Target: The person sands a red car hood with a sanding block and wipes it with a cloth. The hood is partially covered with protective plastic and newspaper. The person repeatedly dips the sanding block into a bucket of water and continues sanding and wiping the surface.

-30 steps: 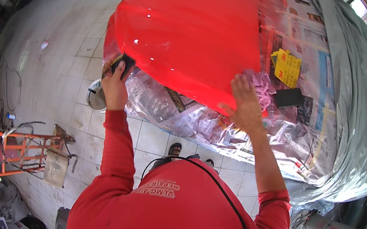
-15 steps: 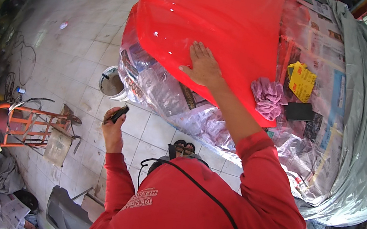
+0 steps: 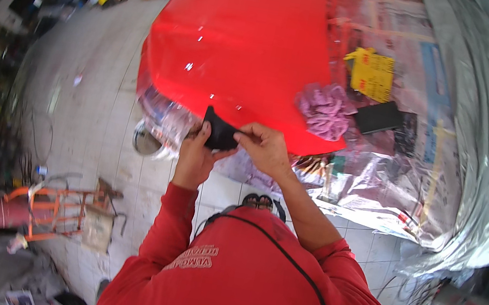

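Note:
A small black sheet (image 3: 218, 133), which looks like sandpaper, is held between both my hands at the near edge of a glossy red car panel (image 3: 238, 35). My left hand (image 3: 193, 160) grips its left side, thumb on top. With thumb and fingers pinched, my right hand (image 3: 265, 151) has hold of its right edge. A crumpled pink cloth (image 3: 326, 111) lies on the panel's right corner. Beyond it are yellow cards (image 3: 372, 74) and a flat black block (image 3: 379, 117) on the masked part of the car.
Newspaper and clear plastic sheeting (image 3: 374, 187) cover the car around the panel, with a grey cover (image 3: 483, 154) at the right. A bucket (image 3: 146, 139) stands on the tiled floor. An orange hand truck (image 3: 63, 209) is at the lower left.
My right hand has left the red panel's surface and come back to the black sheet. My left hand has risen toward the panel's edge, and the sheet now shows spread between both hands.

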